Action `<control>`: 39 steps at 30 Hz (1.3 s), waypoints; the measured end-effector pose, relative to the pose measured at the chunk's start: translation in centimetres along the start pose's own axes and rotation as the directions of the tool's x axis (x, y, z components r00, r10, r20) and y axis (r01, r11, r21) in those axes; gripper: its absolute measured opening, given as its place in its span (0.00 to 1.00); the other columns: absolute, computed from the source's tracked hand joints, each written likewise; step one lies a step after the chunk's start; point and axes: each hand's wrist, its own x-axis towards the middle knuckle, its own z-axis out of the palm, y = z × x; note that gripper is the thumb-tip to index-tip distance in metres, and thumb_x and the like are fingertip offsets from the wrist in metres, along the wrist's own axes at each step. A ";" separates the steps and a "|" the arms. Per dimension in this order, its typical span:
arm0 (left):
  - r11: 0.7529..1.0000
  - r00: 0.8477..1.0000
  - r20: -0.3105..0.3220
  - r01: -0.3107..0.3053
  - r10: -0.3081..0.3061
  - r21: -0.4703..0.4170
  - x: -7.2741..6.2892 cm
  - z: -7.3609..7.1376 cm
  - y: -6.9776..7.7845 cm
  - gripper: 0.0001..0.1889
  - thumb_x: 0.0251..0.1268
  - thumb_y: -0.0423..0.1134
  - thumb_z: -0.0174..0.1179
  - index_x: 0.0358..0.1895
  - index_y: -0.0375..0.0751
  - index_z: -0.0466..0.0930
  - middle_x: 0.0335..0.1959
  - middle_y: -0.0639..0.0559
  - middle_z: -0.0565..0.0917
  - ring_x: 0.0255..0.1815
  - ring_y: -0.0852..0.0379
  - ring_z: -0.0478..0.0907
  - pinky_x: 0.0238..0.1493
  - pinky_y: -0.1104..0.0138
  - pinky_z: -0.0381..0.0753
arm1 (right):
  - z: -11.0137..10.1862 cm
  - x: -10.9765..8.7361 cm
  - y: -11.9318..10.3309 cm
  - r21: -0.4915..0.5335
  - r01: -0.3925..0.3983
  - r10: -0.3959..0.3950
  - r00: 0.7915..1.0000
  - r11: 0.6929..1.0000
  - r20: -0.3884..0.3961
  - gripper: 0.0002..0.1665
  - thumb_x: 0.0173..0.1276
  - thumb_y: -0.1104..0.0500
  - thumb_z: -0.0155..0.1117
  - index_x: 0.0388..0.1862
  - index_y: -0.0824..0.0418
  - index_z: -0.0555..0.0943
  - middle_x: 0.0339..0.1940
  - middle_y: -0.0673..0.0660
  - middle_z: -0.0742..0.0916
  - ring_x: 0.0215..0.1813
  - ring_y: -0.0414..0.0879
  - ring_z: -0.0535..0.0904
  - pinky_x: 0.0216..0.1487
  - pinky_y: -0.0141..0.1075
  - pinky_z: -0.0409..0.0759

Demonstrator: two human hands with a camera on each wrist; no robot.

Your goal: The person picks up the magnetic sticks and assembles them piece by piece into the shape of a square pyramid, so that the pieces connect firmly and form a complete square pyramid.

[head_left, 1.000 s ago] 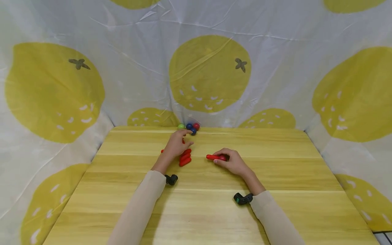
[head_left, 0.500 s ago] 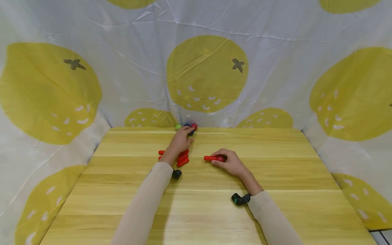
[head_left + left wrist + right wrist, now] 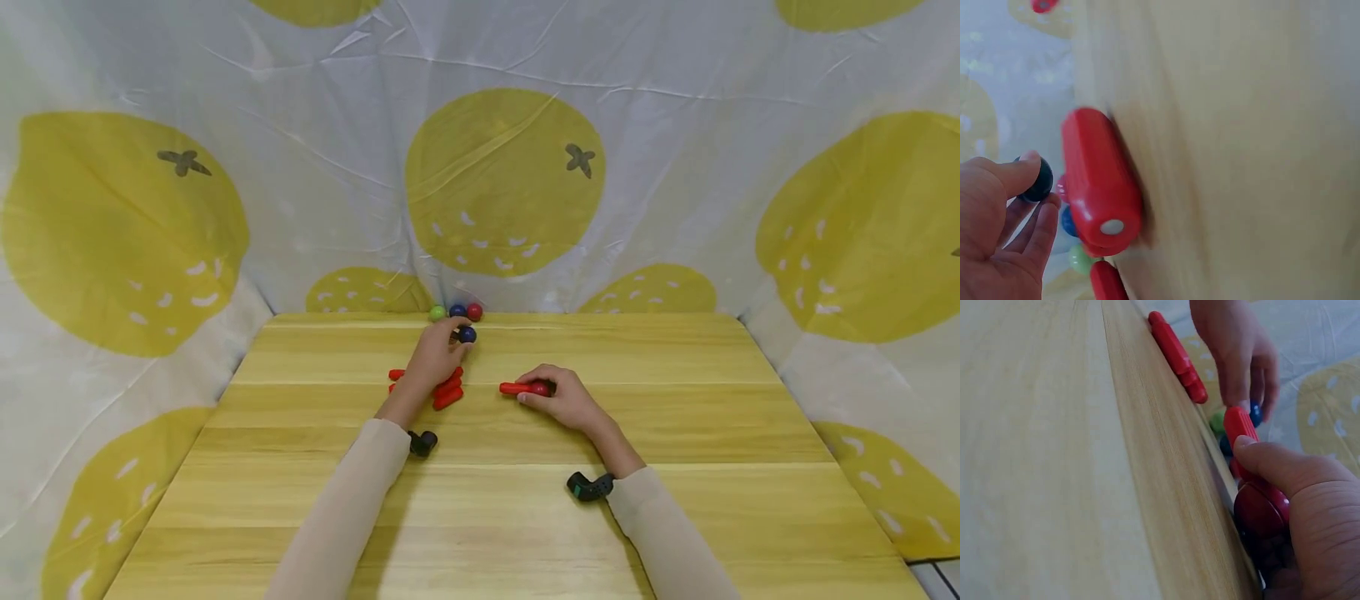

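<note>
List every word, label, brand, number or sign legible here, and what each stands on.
None can be read.
No lettering shows on the held blue ball, red stick or red ball; the cloth shows only printed fruit.
Any marks on the black wrist devices are too small to read.

A person wears plain, pale beige sleeves: the left sleeve (image 3: 337, 508) and the right sleeve (image 3: 671, 533) match, each long and smooth, ending in an even edge at the wrist. Beyond them, the left hand (image 3: 433, 354) and right hand (image 3: 566, 398) are bare. At the left wrist sits a small black device (image 3: 423, 443) with a rounded end; at the right, another black device (image 3: 588, 487), elbow-shaped, bearing a green patch (image 3: 577, 491).
</note>
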 end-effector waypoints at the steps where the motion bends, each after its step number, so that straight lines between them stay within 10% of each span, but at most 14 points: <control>1: 1.000 1.000 -0.005 -0.015 0.015 -0.023 -0.5 -0.1 0.2 0.22 0.68 0.33 0.69 0.64 0.39 0.81 0.57 0.41 0.84 0.52 0.45 0.84 0.58 0.53 0.85 | 0.0 0.0 0.0 -0.002 0.000 0.000 1.000 1.000 0.000 0.13 0.66 0.51 0.76 0.50 0.47 0.89 0.49 0.49 0.89 0.52 0.45 0.83 0.56 0.38 0.81; 15: 0.997 0.994 0.093 -0.052 0.057 -0.060 -5.8 0.2 3.2 0.20 0.63 0.41 0.74 0.57 0.44 0.86 0.51 0.49 0.89 0.48 0.48 0.84 0.49 0.57 0.84 | -0.1 0.1 -0.1 0.025 0.008 -0.008 1.000 1.000 -0.017 0.13 0.68 0.52 0.74 0.51 0.48 0.89 0.48 0.50 0.88 0.51 0.45 0.82 0.55 0.38 0.80; 27: 0.999 0.984 0.172 -0.042 0.045 -0.022 -6.7 1.7 3.8 0.19 0.63 0.42 0.74 0.57 0.47 0.87 0.54 0.51 0.89 0.60 0.47 0.81 0.66 0.51 0.78 | -0.1 -0.1 -0.1 0.005 0.032 -0.032 0.999 0.999 0.012 0.13 0.68 0.53 0.75 0.50 0.48 0.88 0.49 0.48 0.89 0.52 0.44 0.83 0.57 0.38 0.80; 39: 0.994 0.964 0.244 -0.109 0.109 -0.015 -6.5 2.6 3.8 0.20 0.66 0.42 0.72 0.61 0.46 0.85 0.56 0.51 0.88 0.58 0.49 0.81 0.62 0.54 0.81 | -0.4 0.0 -1.1 -0.068 0.056 -0.045 0.986 0.996 0.160 0.19 0.70 0.49 0.73 0.58 0.47 0.85 0.31 0.48 0.85 0.28 0.42 0.73 0.31 0.32 0.74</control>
